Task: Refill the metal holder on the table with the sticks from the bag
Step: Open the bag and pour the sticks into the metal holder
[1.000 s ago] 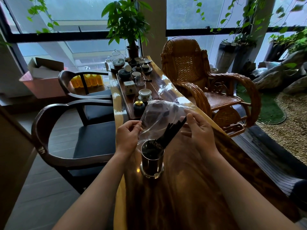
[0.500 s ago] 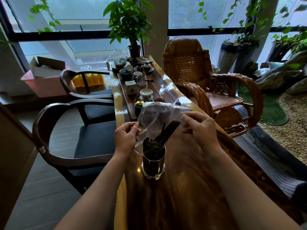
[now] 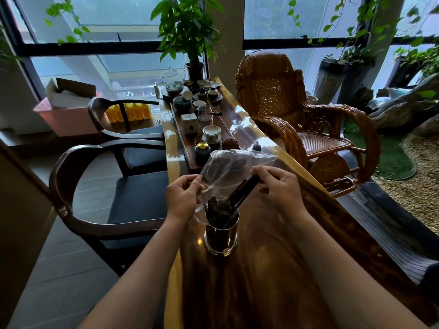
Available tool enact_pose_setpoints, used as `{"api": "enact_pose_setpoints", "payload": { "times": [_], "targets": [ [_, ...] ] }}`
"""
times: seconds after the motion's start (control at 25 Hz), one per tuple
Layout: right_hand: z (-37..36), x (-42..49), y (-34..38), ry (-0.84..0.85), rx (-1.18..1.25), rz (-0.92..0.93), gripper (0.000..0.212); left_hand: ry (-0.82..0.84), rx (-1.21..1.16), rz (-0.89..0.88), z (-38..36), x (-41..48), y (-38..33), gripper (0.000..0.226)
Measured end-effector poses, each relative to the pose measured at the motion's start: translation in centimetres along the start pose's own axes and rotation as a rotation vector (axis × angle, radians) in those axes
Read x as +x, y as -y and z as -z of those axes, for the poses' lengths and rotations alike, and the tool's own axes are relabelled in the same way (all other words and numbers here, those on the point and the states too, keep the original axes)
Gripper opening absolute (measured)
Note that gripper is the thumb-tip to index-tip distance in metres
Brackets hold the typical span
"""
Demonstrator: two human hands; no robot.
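Note:
A shiny metal holder (image 3: 221,236) stands upright on the wooden table (image 3: 273,281), packed with dark sticks. Above it I hold a clear plastic bag (image 3: 228,165), tipped with its mouth down at the holder's rim. My left hand (image 3: 184,198) pinches the bag's left edge. My right hand (image 3: 278,186) pinches its right side, fingers curled over the plastic. A bundle of dark sticks (image 3: 244,191) slants out of the bag, its lower ends in the holder.
A tea tray (image 3: 184,143) with cups, jars and a small box fills the table's far half, a potted plant (image 3: 190,32) behind it. Two dark armchairs (image 3: 114,186) stand along the left edge. A wicker rocking chair (image 3: 297,119) stands on the right.
Both hands have lifted the bag a little higher above the holder. The sticks have slid further down into the holder, and my right hand's grip has shifted up along the bag.

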State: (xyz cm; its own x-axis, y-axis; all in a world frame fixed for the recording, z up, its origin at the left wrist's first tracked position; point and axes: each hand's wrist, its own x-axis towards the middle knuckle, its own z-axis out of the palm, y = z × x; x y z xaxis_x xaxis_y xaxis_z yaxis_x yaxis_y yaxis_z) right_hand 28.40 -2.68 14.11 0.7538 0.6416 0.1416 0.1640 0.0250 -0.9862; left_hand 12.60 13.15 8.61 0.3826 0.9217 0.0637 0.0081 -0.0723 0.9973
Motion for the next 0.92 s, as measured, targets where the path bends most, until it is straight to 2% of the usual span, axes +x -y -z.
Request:
{"api": "enact_pose_setpoints", "payload": {
  "times": [0.32,0.48,0.56,0.8,0.92],
  "targets": [
    [-0.4,0.1,0.3,-0.019,0.054,-0.016,0.019,0.02,0.044,-0.083,0.9,-0.7,1.0,0.015],
    [-0.5,0.1,0.5,-0.014,0.135,-0.068,0.022,-0.184,0.031,0.077,1.9,-2.5,3.6,0.027],
    [-0.7,0.0,0.4,-0.017,0.132,-0.061,0.023,-0.245,0.11,0.165,1.9,-3.4,5.0,0.026],
    [-0.9,-0.2,0.3,-0.078,0.206,-0.079,0.027,0.013,0.395,0.363,0.6,-5.0,6.9,0.018],
    [-0.2,-0.1,0.2,-0.115,0.326,-0.129,0.03,0.104,0.488,0.295,0.0,-5.1,6.7,0.033]
  ]
}}
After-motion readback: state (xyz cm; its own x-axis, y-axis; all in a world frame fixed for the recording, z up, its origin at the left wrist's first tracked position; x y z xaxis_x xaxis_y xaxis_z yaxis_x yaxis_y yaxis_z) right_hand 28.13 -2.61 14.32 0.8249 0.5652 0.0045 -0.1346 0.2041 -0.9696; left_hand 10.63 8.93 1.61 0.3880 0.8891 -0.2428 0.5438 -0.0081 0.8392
